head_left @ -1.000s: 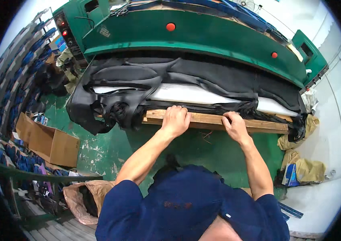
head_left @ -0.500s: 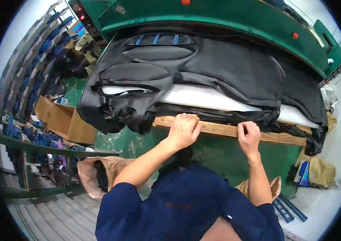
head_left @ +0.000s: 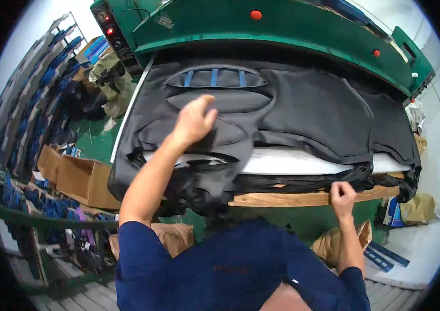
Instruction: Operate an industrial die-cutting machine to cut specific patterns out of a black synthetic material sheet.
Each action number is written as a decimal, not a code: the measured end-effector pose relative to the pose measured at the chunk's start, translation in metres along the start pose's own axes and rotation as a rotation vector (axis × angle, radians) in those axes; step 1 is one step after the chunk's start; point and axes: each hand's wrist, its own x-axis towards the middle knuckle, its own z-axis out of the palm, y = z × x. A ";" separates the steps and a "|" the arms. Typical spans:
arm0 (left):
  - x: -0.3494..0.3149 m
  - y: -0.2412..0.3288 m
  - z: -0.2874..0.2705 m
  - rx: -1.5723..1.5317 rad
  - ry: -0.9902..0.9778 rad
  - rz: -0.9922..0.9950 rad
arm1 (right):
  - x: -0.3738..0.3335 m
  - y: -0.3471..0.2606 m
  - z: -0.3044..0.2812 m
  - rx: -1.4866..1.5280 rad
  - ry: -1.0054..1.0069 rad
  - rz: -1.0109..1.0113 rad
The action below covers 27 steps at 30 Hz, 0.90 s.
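Observation:
Black sheet material (head_left: 313,103) with cut and folded shapes covers a wide bed. Oval flaps lie at its left, and short blue strips (head_left: 213,78) cross the farthest oval opening. My left hand (head_left: 194,122) is over these ovals, fingers stretched out and thumb apart, holding nothing; whether it touches the sheet, I cannot tell. Along the near edge runs a wooden bar (head_left: 282,200), with bunched black material behind it. My right hand (head_left: 343,198) is curled over the bar toward its right part. A white surface (head_left: 287,161) shows through a gap in the sheet.
A green machine body (head_left: 204,44) with red knobs (head_left: 255,15) spans the far side. At left are an open cardboard box (head_left: 77,179), a rack of hanging dark pieces (head_left: 28,98) and a green rail (head_left: 49,222). A brown paper sack (head_left: 334,243) stands below the bar's right end.
My left hand has left the wooden bar and moved forward and left over the oval flaps. My right hand stays on the bar. The view has shifted, bringing the bed nearer.

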 end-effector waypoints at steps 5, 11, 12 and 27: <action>0.051 -0.131 -0.049 0.095 0.001 -0.110 | 0.085 -0.126 0.058 0.147 -0.006 0.008; 0.060 -0.223 -0.036 -0.032 -0.079 -0.146 | 0.198 -0.262 0.216 0.087 -0.428 -0.068; 0.061 -0.223 -0.031 -0.067 -0.092 -0.182 | 0.215 -0.267 0.241 0.103 -0.463 -0.087; 0.047 -0.224 -0.025 -0.119 0.016 -0.119 | 0.288 -0.348 0.427 -0.413 -0.490 0.313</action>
